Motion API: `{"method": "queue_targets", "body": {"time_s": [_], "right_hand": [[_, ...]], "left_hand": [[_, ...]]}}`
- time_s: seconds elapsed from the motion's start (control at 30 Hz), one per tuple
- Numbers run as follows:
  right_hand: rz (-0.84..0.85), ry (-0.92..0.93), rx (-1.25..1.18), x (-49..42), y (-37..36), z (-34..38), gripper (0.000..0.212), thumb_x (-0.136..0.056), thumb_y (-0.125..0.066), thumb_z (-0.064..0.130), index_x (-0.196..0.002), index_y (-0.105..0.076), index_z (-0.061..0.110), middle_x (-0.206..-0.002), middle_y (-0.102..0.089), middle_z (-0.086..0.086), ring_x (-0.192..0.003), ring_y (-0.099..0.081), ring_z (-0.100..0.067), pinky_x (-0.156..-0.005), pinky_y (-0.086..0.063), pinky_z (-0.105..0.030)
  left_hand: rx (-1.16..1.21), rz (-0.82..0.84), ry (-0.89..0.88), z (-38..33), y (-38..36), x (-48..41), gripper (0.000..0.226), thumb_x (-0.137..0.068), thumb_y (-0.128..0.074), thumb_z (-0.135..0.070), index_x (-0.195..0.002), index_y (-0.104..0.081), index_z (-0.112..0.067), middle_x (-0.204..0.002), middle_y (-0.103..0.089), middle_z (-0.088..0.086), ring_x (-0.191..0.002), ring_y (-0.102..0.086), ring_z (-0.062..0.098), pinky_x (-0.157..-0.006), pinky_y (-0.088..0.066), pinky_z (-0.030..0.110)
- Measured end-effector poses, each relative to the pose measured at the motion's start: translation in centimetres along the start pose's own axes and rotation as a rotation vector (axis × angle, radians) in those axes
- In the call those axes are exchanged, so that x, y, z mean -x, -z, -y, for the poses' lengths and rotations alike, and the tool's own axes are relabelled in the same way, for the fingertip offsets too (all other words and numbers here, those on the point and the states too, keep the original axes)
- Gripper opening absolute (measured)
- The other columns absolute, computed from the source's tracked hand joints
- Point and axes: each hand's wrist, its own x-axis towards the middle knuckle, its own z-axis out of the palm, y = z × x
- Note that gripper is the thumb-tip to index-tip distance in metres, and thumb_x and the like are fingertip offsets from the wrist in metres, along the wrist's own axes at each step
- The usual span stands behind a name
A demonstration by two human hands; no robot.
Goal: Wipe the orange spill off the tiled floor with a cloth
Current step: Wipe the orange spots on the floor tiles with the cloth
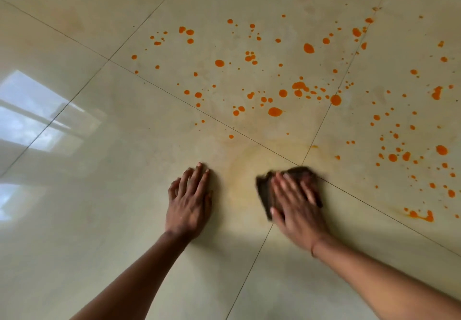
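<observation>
Orange drops of the spill [275,111] are scattered across the glossy beige tiled floor [124,195], from the centre out to the upper right. A faint yellowish smear [245,170] lies on the floor between my hands. My right hand [296,202] presses flat on a dark brown cloth [299,171] near a crossing of tile joints; the hand looks motion-blurred. My left hand [190,200] rests flat on the floor to the left of the smear, fingers spread, holding nothing.
A smeared orange streak [421,216] lies at the right edge. Window light reflects [32,115] off the tiles at the left. Dark grout lines cross the floor diagonally.
</observation>
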Motion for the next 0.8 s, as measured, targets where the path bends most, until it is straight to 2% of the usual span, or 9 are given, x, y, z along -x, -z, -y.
{"method": "queue_targets", "body": {"time_s": [0.07,0.17,0.23,0.3,0.4,0.5,0.6,0.73,0.8], "right_hand": [[0.019,-0.211,-0.048,-4.7,0.7,1.6,0.067,-0.091,-0.038,0.043,-0.15,-0.032,0.012,-0.159,-0.025,-0.004,-0.146,-0.023,-0.021,-0.115,-0.017,-0.046],[0.033,0.096,-0.05,-3.2,-0.3,5.7,0.068,-0.089,-0.04,0.043,-0.15,-0.032,0.015,-0.159,-0.025,-0.003,-0.146,-0.024,-0.019,-0.115,-0.015,-0.044],[0.047,0.262,-0.032,-0.9,-0.4,3.9,0.07,-0.089,-0.043,0.045,-0.152,-0.028,0.018,-0.16,-0.02,0.0,-0.146,-0.023,-0.017,-0.115,-0.015,-0.043],[-0.004,0.155,-0.04,-3.8,-0.3,2.8,0.071,-0.089,-0.043,0.046,-0.152,-0.028,0.017,-0.16,-0.02,0.0,-0.146,-0.025,-0.018,-0.116,-0.015,-0.043],[-0.051,-0.089,-0.11,-10.1,0.2,6.1,0.07,-0.089,-0.044,0.044,-0.151,-0.03,0.015,-0.159,-0.027,-0.003,-0.147,-0.021,-0.019,-0.116,-0.015,-0.047],[-0.019,0.183,-0.116,-7.1,-0.5,7.6,0.071,-0.088,-0.046,0.043,-0.152,-0.029,0.017,-0.16,-0.025,-0.001,-0.148,-0.016,-0.015,-0.116,-0.015,-0.045],[0.008,0.334,-0.075,-4.6,-0.4,3.6,0.073,-0.087,-0.047,0.046,-0.152,-0.029,0.018,-0.159,-0.025,-0.001,-0.148,-0.012,-0.013,-0.116,-0.014,-0.043],[-0.031,0.066,-0.057,-15.3,1.1,2.9,0.07,-0.09,-0.035,0.048,-0.151,-0.03,0.013,-0.158,-0.028,-0.005,-0.147,-0.019,-0.019,-0.116,-0.011,-0.045],[-0.063,0.0,-0.095,-15.8,1.3,5.0,0.069,-0.09,-0.035,0.045,-0.151,-0.03,0.012,-0.158,-0.028,-0.006,-0.147,-0.019,-0.021,-0.117,-0.012,-0.047]], "left_hand": [[0.004,0.033,0.004,0.1,0.0,-0.2,0.057,-0.099,-0.023,-0.04,-0.151,-0.023,-0.018,-0.16,-0.015,0.006,-0.147,-0.013,0.029,-0.115,-0.011,0.043],[0.018,0.085,-0.042,0.8,0.5,-0.6,0.06,-0.098,-0.022,-0.044,-0.151,-0.022,-0.016,-0.161,-0.013,0.008,-0.148,-0.007,0.028,-0.117,-0.004,0.042],[-0.025,0.082,-0.094,1.5,1.1,-1.2,0.063,-0.098,-0.02,-0.048,-0.151,-0.023,-0.014,-0.16,-0.015,0.009,-0.148,-0.01,0.029,-0.117,-0.005,0.042],[-0.032,0.055,-0.132,1.9,1.4,-2.0,0.066,-0.098,-0.022,-0.052,-0.151,-0.024,-0.012,-0.159,-0.018,0.009,-0.147,-0.015,0.029,-0.117,-0.009,0.043],[0.037,-0.026,-0.008,1.9,1.7,-4.1,0.07,-0.096,-0.027,-0.053,-0.153,-0.018,-0.012,-0.16,-0.01,0.007,-0.148,-0.007,0.026,-0.117,-0.006,0.042],[0.066,-0.076,0.12,2.3,2.4,-6.7,0.068,-0.097,-0.023,-0.05,-0.153,-0.014,-0.013,-0.161,-0.006,0.007,-0.148,-0.003,0.026,-0.117,-0.004,0.043],[0.055,-0.051,0.146,3.3,2.4,-7.8,0.068,-0.098,-0.021,-0.051,-0.154,-0.007,-0.014,-0.162,-0.002,0.005,-0.148,0.004,0.024,-0.118,-0.001,0.043],[0.081,-0.013,0.137,3.0,2.5,-8.0,0.074,-0.095,-0.018,-0.057,-0.154,0.002,-0.016,-0.16,0.011,0.003,-0.146,0.016,0.02,-0.117,0.006,0.039],[0.079,0.032,0.12,3.3,3.2,-7.9,0.078,-0.093,-0.02,-0.061,-0.154,0.005,-0.017,-0.159,0.016,0.002,-0.145,0.017,0.02,-0.118,0.004,0.04]]}}
